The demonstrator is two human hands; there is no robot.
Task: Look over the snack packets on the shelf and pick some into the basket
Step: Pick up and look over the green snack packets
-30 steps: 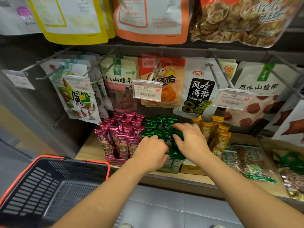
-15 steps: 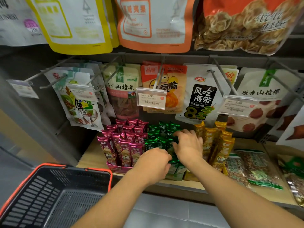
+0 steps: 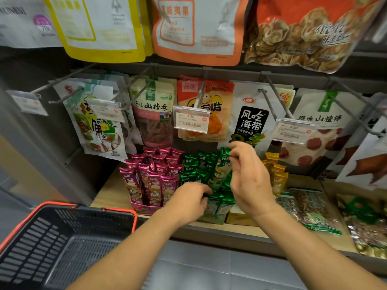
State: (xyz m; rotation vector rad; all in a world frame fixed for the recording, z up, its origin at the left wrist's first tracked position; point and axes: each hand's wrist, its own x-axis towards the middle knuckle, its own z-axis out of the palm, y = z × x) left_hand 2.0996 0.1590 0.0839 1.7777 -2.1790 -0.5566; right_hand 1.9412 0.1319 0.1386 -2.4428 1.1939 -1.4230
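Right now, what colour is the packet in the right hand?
The packet in the right hand is green; head view.

at seven o'clock the basket point(image 3: 117, 209) is dark grey with a slatted grid pattern and an orange-red rim. near the centre stand three blocks of shiny foil: magenta packets point(image 3: 150, 178) toward nine o'clock, green packets point(image 3: 196, 166) in the middle, golden yellow packets point(image 3: 276, 176) toward three o'clock. the shelf point(image 3: 109, 193) under them is pale wood. at twelve o'clock hang a yellow-bordered pouch point(image 3: 98, 28) and an orange-bordered pouch point(image 3: 196, 28), both white inside. toward two o'clock a white pouch point(image 3: 251, 120) bears a black label with white characters. the floor point(image 3: 199, 268) at six o'clock is grey tile.
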